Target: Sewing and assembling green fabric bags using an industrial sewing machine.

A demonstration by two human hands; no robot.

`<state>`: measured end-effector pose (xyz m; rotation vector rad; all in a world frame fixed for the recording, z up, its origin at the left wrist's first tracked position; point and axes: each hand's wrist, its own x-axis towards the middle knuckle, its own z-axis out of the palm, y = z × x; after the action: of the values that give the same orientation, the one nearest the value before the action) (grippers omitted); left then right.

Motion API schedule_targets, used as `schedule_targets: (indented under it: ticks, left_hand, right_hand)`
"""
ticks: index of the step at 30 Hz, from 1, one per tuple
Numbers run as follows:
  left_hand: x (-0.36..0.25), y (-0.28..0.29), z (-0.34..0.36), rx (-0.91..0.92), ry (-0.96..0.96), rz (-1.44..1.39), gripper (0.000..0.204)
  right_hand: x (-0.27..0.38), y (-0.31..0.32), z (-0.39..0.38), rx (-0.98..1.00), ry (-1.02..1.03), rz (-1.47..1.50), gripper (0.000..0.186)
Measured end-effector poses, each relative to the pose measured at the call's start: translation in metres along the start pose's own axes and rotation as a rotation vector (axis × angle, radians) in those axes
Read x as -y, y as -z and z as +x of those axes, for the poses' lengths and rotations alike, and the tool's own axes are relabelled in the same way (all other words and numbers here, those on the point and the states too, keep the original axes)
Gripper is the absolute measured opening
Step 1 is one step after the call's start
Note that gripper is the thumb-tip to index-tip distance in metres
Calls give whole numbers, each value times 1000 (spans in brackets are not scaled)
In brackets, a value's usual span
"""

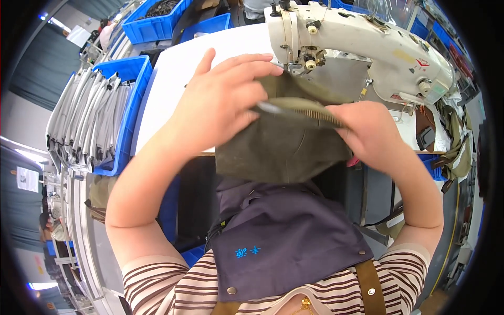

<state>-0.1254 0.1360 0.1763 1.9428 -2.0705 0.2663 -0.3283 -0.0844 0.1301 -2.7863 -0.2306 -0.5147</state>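
An olive-green fabric bag piece (278,144) with a brass-toothed zipper (310,112) along its raised edge hangs over the front of the sewing table. My right hand (365,131) is closed on the right end of that zippered edge. My left hand (226,97) is spread at the bag's left side, thumb raised apart, its lower fingers against the fabric. Behind, the fabric rises toward the needle area of a white sewing machine (367,42); the contact there is blurred and partly behind my fingers. The bag's inside is mostly hidden.
On the left, a blue crate (137,100) holds a stack of white, dark-edged pieces (89,118). Another blue crate (156,27) with dark items stands farther back. Olive pieces (454,134) hang at the right end of the table. A dark apron (294,241) covers my lap.
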Motion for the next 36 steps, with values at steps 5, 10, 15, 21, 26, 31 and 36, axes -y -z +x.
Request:
schedule_targets:
  ticks: [5,10,15,21,26,31,36]
  left_hand:
    - [-4,-47,-49,-98,-201,254,12]
    - [-20,-69,-79,4,-235,242,9]
    - [-26,-74,-91,66,-274,254,16]
    - [-25,-80,-92,20,-266,241,18]
    - [-21,-80,-83,-12,-231,242,20]
    - [-2,-68,-62,-123,156,79,44]
    - [6,-62,-49,-106,184,120,46]
  right_hand:
    - [16,-49,-33,-90,188,-297,43]
    - [36,-55,-41,197,163,-129,44]
    - [45,-56,-41,429,193,-148,51]
    - [54,-79,-42,305,187,-198,71]
    - [57,-88,-36,291,90,41,49]
    - [27,-69,-9,322,-452,785,21]
    - [28,-61,-7,302,-446,755,21]
